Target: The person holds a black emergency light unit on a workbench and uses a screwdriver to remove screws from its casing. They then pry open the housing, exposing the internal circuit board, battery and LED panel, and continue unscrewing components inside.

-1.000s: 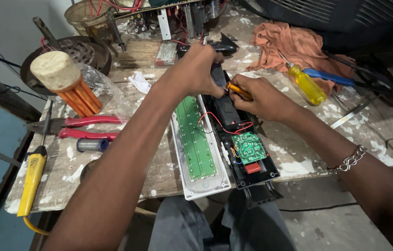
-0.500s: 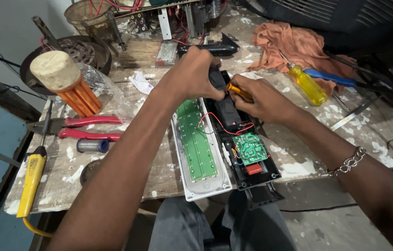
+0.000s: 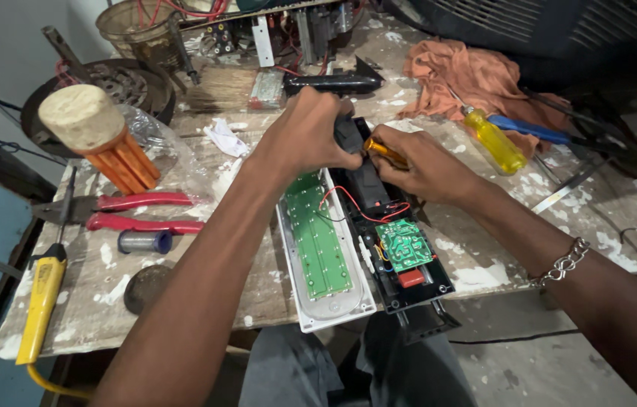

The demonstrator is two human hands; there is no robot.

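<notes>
Nearest me: opened lamp (image 3: 379,264) at bench (image 3: 258,301) front edge, white half with long green LED board (image 3: 320,243), black half with small green circuit board (image 3: 404,245), red wires looping between. I judge step in hand: working inside black half's far end. Left hand (image 3: 307,139) clamped on that end, steadying. Right hand (image 3: 420,166) closed round orange-handled screwdriver (image 3: 385,149), tip hidden. Next move calls for firm hold, wires kept clear. Further left: red pliers (image 3: 134,211), yellow tool (image 3: 43,290). Beyond: crumpled orange rag (image 3: 477,75), glossy yellow screwdriver (image 3: 496,142).
</notes>
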